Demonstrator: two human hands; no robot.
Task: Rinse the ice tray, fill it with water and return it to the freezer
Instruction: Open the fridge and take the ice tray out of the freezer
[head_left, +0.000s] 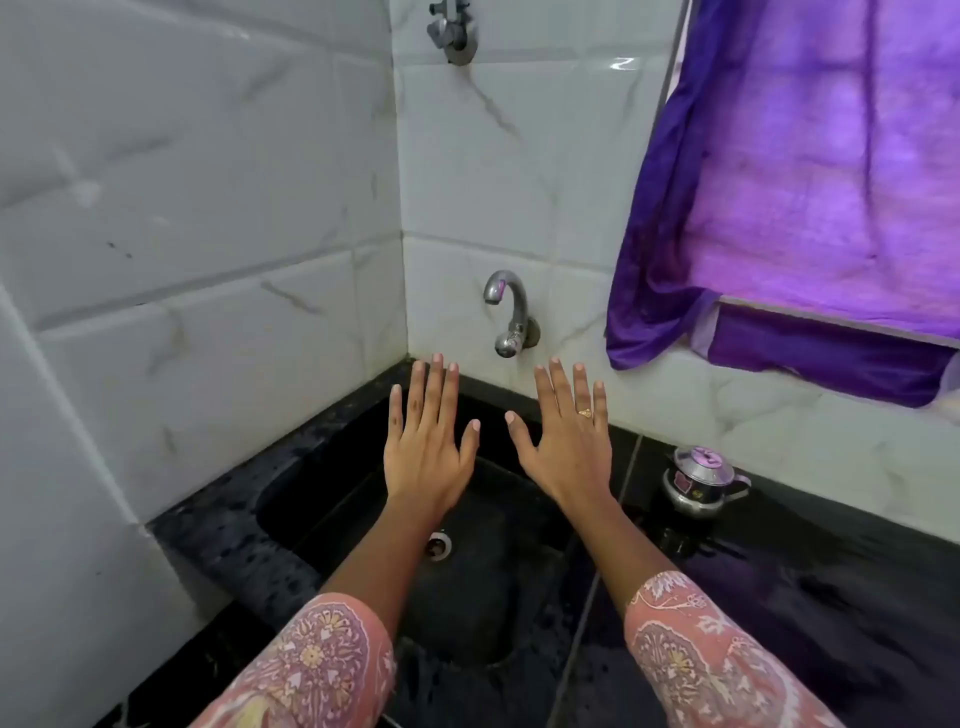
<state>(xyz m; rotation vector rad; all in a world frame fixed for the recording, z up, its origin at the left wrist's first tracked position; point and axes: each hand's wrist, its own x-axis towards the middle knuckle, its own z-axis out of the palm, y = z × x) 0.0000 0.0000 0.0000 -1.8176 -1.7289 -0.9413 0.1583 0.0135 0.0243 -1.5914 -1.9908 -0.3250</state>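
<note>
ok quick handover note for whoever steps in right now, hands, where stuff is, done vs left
Left hand: open, palm down over the sink, holding nothing.
Right hand: open, empty, ring on one finger.
Tap: on the wall behind the hands, no water running.
Ice tray and freezer: not in view.
Done: nothing visible.
Left: fetch tray, rinse, fill, return to freezer.

black speckled stone counter (857, 597) along white tiled wall, wet sheen on right; dark sink (483, 597) sunk into left part; small lidded steel pot (698, 480) standing right of sink
</note>
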